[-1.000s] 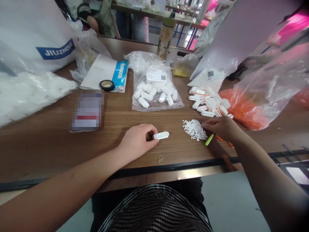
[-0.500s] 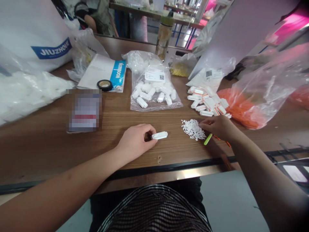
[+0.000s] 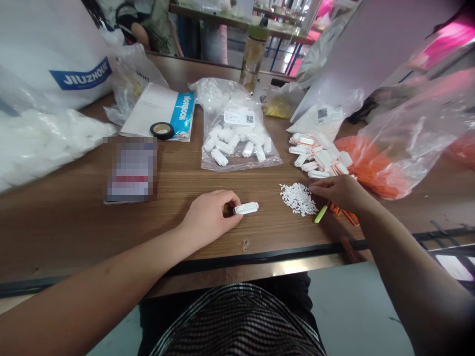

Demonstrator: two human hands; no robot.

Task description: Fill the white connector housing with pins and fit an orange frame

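Note:
Between the thumb and fingers of my left hand [image 3: 211,213] is a white connector housing [image 3: 247,207], its row of small holes facing up, held just over the wooden table. My right hand [image 3: 337,190] is at the right edge of a heap of tiny white plugs [image 3: 298,199], fingertips pinched together. Whether a plug is between those fingertips is too small to make out. Below that hand lie a yellow-green tool handle [image 3: 320,214] and some orange strips [image 3: 345,214], partly hidden by the hand.
Behind are a clear bag of white housings [image 3: 237,133], a pile of housings with orange parts [image 3: 321,155] and a bag of orange pieces [image 3: 378,168]. Black tape [image 3: 162,130] sits on a notebook [image 3: 152,111] at left. A bottle [image 3: 254,57] stands at the back.
My right hand has shifted slightly right, from over the heap's edge to beside it, uncovering more of the orange strips. The left hand keeps its hold on the connector housing.

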